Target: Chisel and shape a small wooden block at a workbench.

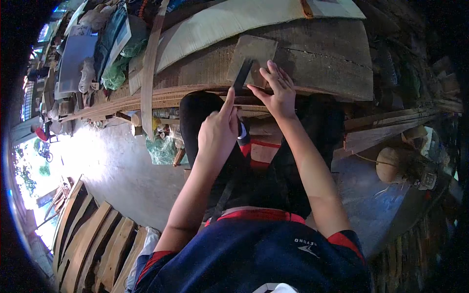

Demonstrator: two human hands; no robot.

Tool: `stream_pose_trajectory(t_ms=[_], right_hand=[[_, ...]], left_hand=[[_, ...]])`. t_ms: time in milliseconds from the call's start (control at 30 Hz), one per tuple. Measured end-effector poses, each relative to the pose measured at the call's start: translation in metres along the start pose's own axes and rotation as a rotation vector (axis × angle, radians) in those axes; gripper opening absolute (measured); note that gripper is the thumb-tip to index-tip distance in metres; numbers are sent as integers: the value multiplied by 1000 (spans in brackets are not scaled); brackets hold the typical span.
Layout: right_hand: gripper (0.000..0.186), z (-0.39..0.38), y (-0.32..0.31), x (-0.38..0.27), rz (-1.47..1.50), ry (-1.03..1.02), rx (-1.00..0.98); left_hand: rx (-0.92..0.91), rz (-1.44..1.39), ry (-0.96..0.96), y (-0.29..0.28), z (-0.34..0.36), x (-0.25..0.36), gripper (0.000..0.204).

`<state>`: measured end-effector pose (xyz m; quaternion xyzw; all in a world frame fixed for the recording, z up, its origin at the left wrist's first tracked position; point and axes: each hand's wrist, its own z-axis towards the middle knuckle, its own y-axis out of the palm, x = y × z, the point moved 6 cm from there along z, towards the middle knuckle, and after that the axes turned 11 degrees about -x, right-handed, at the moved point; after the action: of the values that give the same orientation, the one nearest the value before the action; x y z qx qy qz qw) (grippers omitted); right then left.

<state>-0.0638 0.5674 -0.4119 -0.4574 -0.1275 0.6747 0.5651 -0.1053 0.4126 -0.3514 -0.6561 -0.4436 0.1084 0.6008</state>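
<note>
My left hand point(219, 134) is closed around a dark flat bar, apparently a file point(243, 73), with the index finger stretched along it. The bar's far part lies over a small square wooden board point(256, 45) on the weathered plank bench top point(332, 73). My right hand point(279, 95) rests on that board's right side, fingers spread, thumb near its lower edge. What lies beneath the bar's tip is too small to make out. My dark-clad knees point(195, 110) are against the bench's near edge.
A curved pale sheet point(205, 34) and an upright strip point(149, 88) lie at the back and left, beside bags and clutter point(73, 58). Planks point(105, 246) stand at lower left. A round object and machine point(403, 168) are at right. A distant person in red point(41, 134) shows far left.
</note>
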Motion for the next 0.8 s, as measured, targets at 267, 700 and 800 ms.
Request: stream_pose_trajectory(t_ms=[267, 700, 800], right_hand=[[46, 4, 1, -3, -8, -8, 14], [47, 0, 3, -2, 6, 12, -2], [45, 2, 4, -2, 32, 20, -30]], left_hand=[[34, 6, 22, -5, 19, 6, 45], [19, -41, 38, -3, 10, 1, 43], [112, -13, 97, -7, 40, 10, 43]])
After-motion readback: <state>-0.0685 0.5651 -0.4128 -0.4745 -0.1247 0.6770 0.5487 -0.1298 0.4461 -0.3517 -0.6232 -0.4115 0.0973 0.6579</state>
